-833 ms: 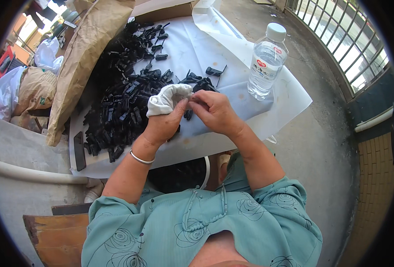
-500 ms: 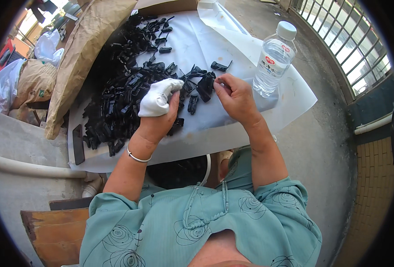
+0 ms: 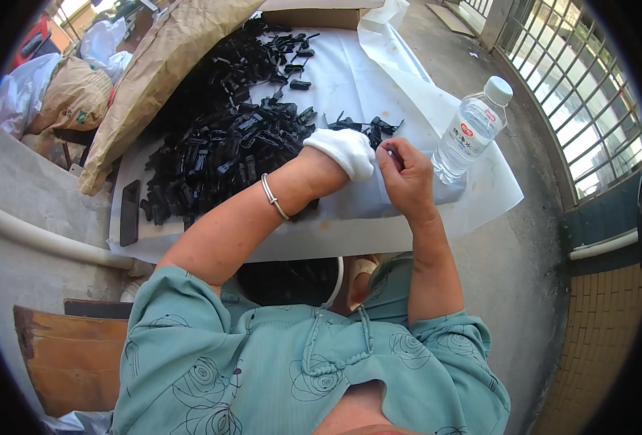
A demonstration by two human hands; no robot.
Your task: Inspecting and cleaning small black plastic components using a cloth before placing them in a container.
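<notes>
Toward the right edge of the table (image 3: 496, 199), your white-covered left hand (image 3: 340, 152) has crossed from the left-side heap of black parts (image 3: 223, 148) to the smaller cluster (image 3: 376, 130), just beside your right hand (image 3: 408, 174); right fingers curl, but either hand's grip cannot be told.
</notes>
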